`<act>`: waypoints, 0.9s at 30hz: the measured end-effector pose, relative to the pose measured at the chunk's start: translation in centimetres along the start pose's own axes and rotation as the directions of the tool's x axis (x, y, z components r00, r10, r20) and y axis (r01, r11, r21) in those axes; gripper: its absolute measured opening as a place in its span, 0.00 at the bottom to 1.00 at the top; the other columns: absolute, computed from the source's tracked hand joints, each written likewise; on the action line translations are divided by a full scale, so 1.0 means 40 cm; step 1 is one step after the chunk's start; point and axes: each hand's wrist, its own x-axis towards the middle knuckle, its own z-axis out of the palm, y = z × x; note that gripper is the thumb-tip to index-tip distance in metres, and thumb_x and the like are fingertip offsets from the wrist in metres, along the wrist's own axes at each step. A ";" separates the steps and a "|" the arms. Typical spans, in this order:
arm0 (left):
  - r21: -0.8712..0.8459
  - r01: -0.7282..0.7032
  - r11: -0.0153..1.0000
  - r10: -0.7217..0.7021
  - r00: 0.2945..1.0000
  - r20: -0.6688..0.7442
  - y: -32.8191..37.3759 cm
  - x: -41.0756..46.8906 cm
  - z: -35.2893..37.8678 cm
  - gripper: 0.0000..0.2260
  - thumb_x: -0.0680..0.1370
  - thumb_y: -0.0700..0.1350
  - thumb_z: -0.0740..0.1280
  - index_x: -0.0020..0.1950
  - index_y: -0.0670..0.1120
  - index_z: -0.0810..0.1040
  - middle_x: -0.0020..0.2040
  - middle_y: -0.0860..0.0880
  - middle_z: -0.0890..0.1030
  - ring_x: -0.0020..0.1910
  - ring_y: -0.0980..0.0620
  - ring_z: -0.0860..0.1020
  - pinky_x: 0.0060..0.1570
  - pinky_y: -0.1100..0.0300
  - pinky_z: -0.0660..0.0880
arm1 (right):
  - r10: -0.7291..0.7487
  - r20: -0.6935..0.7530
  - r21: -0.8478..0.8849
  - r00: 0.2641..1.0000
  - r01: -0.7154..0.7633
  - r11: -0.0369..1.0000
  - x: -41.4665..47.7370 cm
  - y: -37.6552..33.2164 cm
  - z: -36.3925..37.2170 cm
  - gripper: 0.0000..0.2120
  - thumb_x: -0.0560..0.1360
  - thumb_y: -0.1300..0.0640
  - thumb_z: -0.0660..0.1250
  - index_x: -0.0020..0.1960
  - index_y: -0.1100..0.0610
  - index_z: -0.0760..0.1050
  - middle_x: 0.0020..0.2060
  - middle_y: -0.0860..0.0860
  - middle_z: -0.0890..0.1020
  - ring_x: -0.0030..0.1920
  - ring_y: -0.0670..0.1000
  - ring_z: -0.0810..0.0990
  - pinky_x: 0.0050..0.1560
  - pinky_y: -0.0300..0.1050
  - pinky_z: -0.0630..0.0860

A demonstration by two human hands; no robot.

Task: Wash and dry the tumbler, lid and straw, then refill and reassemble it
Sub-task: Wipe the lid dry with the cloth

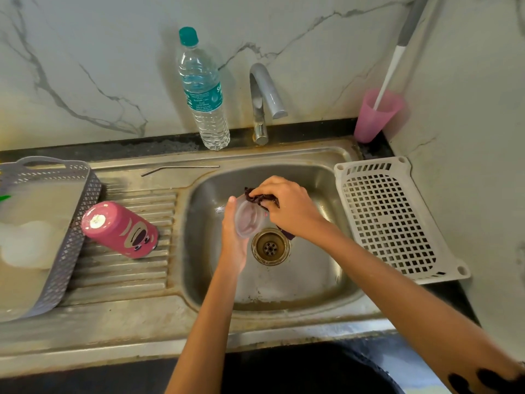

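Over the sink basin (306, 282), my left hand (234, 240) holds the clear round lid (248, 221) on edge. My right hand (287, 207) grips a dark cloth (260, 198) and presses it against the lid's upper rim. The pink tumbler (120, 230) with a cartoon face stands upside down on the ribbed drainboard to the left. The metal straw (179, 169) lies flat on the sink's back ledge. A water bottle (203, 89) with a teal cap stands behind it by the wall.
The tap (264, 95) arches over the basin's back edge, with no water running. A grey basket (71, 223) sits at far left, a white perforated tray (392, 217) at right, and a pink cup (376, 115) holding a brush in the back corner.
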 end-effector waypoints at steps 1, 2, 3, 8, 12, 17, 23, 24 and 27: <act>0.004 0.001 1.000 -0.001 1.000 0.006 0.002 0.002 0.000 0.22 0.82 0.58 0.56 0.60 0.44 0.80 0.52 0.46 0.84 0.55 0.50 0.80 0.51 0.56 0.75 | -0.001 0.004 0.007 1.000 0.001 1.000 0.003 -0.002 -0.005 0.15 0.76 0.64 0.65 0.58 0.51 0.81 0.55 0.47 0.79 0.55 0.49 0.77 0.57 0.45 0.73; 0.012 -0.002 1.000 0.001 1.000 0.009 0.005 0.006 -0.001 0.20 0.82 0.57 0.56 0.59 0.45 0.80 0.52 0.47 0.84 0.54 0.51 0.80 0.51 0.57 0.75 | 0.004 0.003 0.018 1.000 -0.004 1.000 0.004 -0.003 -0.008 0.15 0.76 0.64 0.65 0.58 0.51 0.81 0.54 0.47 0.79 0.54 0.49 0.77 0.58 0.46 0.74; 0.016 -0.012 1.000 0.012 1.000 0.012 0.008 0.011 -0.004 0.19 0.81 0.57 0.57 0.58 0.45 0.80 0.52 0.48 0.84 0.54 0.51 0.80 0.52 0.58 0.75 | 0.020 -0.003 0.036 1.000 -0.020 0.999 0.003 -0.002 -0.010 0.14 0.76 0.63 0.65 0.58 0.51 0.81 0.54 0.47 0.79 0.54 0.49 0.77 0.58 0.47 0.74; -0.119 -0.028 0.992 0.024 0.999 -0.035 0.016 0.012 0.020 0.19 0.82 0.55 0.56 0.57 0.44 0.81 0.49 0.46 0.84 0.51 0.49 0.80 0.57 0.48 0.74 | 0.232 0.010 0.144 0.973 -0.231 0.962 0.000 -0.001 -0.007 0.14 0.77 0.60 0.64 0.60 0.49 0.79 0.57 0.49 0.78 0.58 0.49 0.75 0.60 0.43 0.69; -0.294 -0.032 0.955 0.007 0.996 -0.087 0.027 0.026 0.025 0.20 0.80 0.58 0.59 0.57 0.44 0.81 0.50 0.44 0.82 0.52 0.50 0.80 0.53 0.55 0.73 | 0.419 0.087 0.414 0.904 -0.415 0.810 -0.019 -0.008 0.005 0.14 0.78 0.60 0.64 0.62 0.52 0.77 0.51 0.48 0.81 0.54 0.48 0.79 0.50 0.39 0.73; -0.328 -0.046 0.943 0.015 0.995 -0.097 0.036 0.041 0.020 0.19 0.81 0.58 0.57 0.57 0.46 0.79 0.49 0.44 0.81 0.52 0.48 0.79 0.51 0.56 0.75 | 0.534 0.320 0.688 0.782 -0.580 0.437 -0.029 -0.014 0.003 0.07 0.78 0.64 0.65 0.50 0.54 0.78 0.42 0.51 0.82 0.43 0.48 0.81 0.45 0.40 0.78; -0.186 0.092 0.978 -0.126 0.976 -0.180 0.045 0.068 0.035 0.23 0.77 0.64 0.60 0.63 0.49 0.74 0.50 0.48 0.78 0.49 0.51 0.79 0.39 0.60 0.78 | 0.486 0.603 0.735 0.632 -0.677 -0.032 -0.047 -0.009 0.027 0.07 0.78 0.65 0.64 0.56 0.65 0.75 0.50 0.62 0.82 0.46 0.58 0.83 0.44 0.49 0.82; -0.139 0.115 0.984 -0.140 0.973 -0.182 0.039 0.076 0.029 0.27 0.74 0.66 0.61 0.65 0.50 0.73 0.56 0.48 0.78 0.53 0.52 0.78 0.45 0.58 0.78 | 0.512 0.537 0.745 0.670 -0.661 0.085 -0.051 -0.010 0.029 0.09 0.77 0.64 0.66 0.58 0.64 0.75 0.48 0.58 0.83 0.47 0.55 0.83 0.47 0.47 0.81; 0.072 0.168 0.983 -0.156 0.976 -0.151 0.019 0.079 0.013 0.23 0.76 0.66 0.59 0.65 0.55 0.73 0.62 0.50 0.76 0.58 0.53 0.76 0.51 0.53 0.76 | 0.480 0.125 0.620 0.869 -0.446 0.646 -0.047 -0.024 0.023 0.12 0.77 0.61 0.66 0.61 0.54 0.76 0.47 0.44 0.81 0.52 0.45 0.79 0.48 0.32 0.74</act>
